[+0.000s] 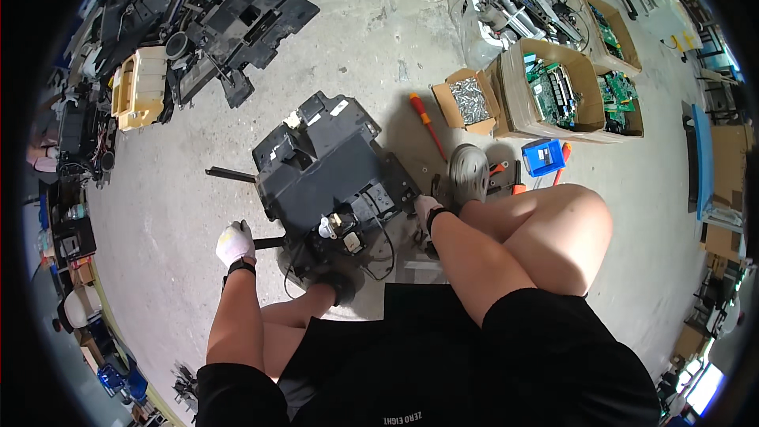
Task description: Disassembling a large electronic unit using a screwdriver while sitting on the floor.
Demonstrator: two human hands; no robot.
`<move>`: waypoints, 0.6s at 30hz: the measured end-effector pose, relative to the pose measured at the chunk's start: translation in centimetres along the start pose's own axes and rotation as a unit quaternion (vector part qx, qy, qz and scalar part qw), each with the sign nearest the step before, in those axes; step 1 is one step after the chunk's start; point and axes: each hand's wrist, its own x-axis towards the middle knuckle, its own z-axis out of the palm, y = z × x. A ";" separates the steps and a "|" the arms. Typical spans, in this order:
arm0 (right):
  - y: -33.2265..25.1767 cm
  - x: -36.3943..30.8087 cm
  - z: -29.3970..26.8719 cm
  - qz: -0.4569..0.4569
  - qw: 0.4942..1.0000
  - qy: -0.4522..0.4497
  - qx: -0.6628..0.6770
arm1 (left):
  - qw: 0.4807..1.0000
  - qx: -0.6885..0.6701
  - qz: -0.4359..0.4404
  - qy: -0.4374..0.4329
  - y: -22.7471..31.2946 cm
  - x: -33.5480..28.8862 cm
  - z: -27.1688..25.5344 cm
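Observation:
A large black plastic machine housing [316, 182] sits on the floor in front of me, between my feet. Bare metal parts and a cable show on its near side. Two black bars stick out from its left side. My left hand [236, 243], in a white glove, is closed round the end of the nearer bar [269, 243]. At the housing's right edge is my right hand [426, 209], also gloved; its fingers are bent against the corner and partly hidden. A red-and-yellow screwdriver [421, 111] lies beyond the housing on the right.
A small carton of screws [494, 95], a box of green circuit boards [506, 83] and a blue bin [543, 158] stand to the right. More hand tools lie by my right shoe [469, 174]. Black plastic parts [237, 32] are piled at the far left beside a cream-coloured casing [142, 88].

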 end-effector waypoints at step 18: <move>7.0 -5.1 3.2 0.248 0.506 0.179 0.806 | 0.996 -0.085 0.034 -0.004 7.7 2.8 5.0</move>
